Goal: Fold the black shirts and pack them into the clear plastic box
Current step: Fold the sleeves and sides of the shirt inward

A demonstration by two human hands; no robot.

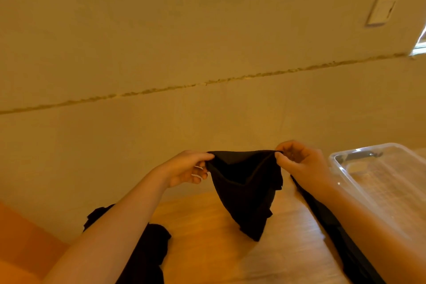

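We hold a black shirt [245, 191] aloft, left hand [186, 168] and right hand [299, 159] each pinching its top edge; next, presumably, lay it flat below to fold.

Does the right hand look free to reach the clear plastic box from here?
Probably not yet: the right hand pinches the black shirt, though the clear plastic box sits beside it, nothing between.

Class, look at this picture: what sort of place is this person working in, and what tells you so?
Probably a room in a home. A plain wall carries a switch plate, and a wooden table holds a clear plastic box and black shirts.
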